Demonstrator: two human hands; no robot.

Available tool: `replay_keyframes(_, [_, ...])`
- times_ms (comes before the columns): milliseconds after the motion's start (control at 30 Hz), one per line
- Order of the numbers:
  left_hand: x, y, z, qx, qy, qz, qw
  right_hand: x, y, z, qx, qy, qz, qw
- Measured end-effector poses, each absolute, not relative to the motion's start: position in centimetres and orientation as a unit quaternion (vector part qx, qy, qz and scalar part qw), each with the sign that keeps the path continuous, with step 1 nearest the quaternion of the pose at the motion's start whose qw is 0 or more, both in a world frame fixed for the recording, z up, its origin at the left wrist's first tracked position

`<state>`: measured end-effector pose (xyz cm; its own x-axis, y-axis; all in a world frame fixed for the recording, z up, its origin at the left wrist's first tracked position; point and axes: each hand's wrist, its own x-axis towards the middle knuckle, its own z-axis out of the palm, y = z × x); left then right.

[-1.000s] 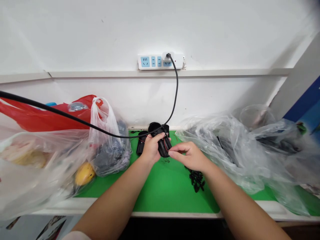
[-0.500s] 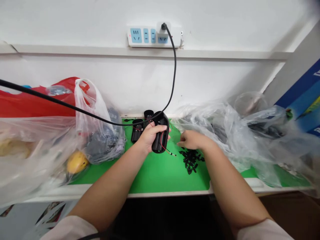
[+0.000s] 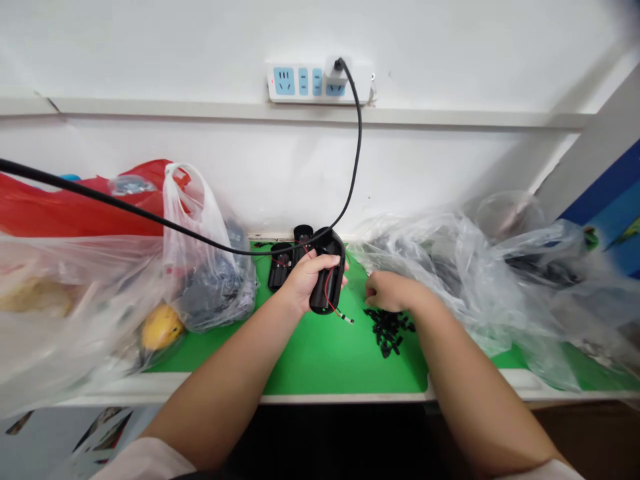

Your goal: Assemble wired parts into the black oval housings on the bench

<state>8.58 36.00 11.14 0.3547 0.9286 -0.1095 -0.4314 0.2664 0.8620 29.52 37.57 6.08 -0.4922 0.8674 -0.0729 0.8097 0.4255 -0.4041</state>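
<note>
My left hand [image 3: 311, 283] is shut around a black plastic housing [image 3: 328, 283], holding it tilted over the green mat [image 3: 320, 363]. A thin red wire [image 3: 326, 290] loops along the housing and ends in a short lead with a bare tip [image 3: 345, 318]. My right hand [image 3: 393, 291] hangs low over a heap of small black plastic parts [image 3: 388, 331], its fingers curled down and touching or almost touching them. Whatever its fingertips might hold is hidden. Two more black housings [image 3: 281, 265] stand behind my left hand, partly covered by it.
A black cable [image 3: 356, 153] runs from a white power strip [image 3: 300, 83] down to the housings, and another [image 3: 125, 205] crosses from the left. Plastic bags [image 3: 205, 260] crowd both sides of the mat, with a yellow object [image 3: 161, 327] at left. The bench edge [image 3: 340, 399] lies in front.
My right hand has moved slightly right and lower, over the heap of small parts. My left hand keeps the housing, and the view has shifted a little downward.
</note>
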Motion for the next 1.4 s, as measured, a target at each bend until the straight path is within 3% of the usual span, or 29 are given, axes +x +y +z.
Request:
replay_keyframes(233, [8.7,35.9,10.8,0.379,0.327,0.461,0.733,28.2,37.3,7.2,-0.511,-0.828,0.182,0.14])
replay_keyframes(333, [8.7,36.0,10.8,0.38,0.329,0.454,0.736,27.6,37.1,8.1,-0.524,-0.781,0.291,0.176])
replay_keyframes(433, [8.6,36.1,10.7,0.379,0.326,0.449,0.741,27.3,36.9,8.8,-0.498,-0.721,0.4,0.269])
replay_keyframes(533, [8.6,36.3,10.5,0.374,0.321,0.449,0.745,27.2,36.7,9.2,-0.444,-0.683,0.454,0.361])
replay_keyframes(700, [8.8,36.4,10.5,0.368,0.338,0.453,0.738,26.8,36.4,9.6,-0.353,-0.569,0.588,0.454])
replay_keyframes(800, [8.8,36.3,10.6,0.357,0.35,0.463,0.732,26.4,36.1,9.9,-0.333,-0.529,0.602,0.497])
replay_keyframes(900, [8.7,36.3,10.6,0.357,0.347,0.472,0.727,25.9,35.8,10.1,-0.339,-0.588,0.533,0.505])
replay_keyframes(1133, [8.6,36.5,10.2,0.345,0.351,0.465,0.736,25.3,35.1,10.0,-0.28,-0.8,0.126,0.515])
replay_keyframes(1400, [8.8,36.1,11.1,0.332,0.366,0.433,0.754,26.0,35.6,9.3,-0.238,-0.848,0.035,0.472])
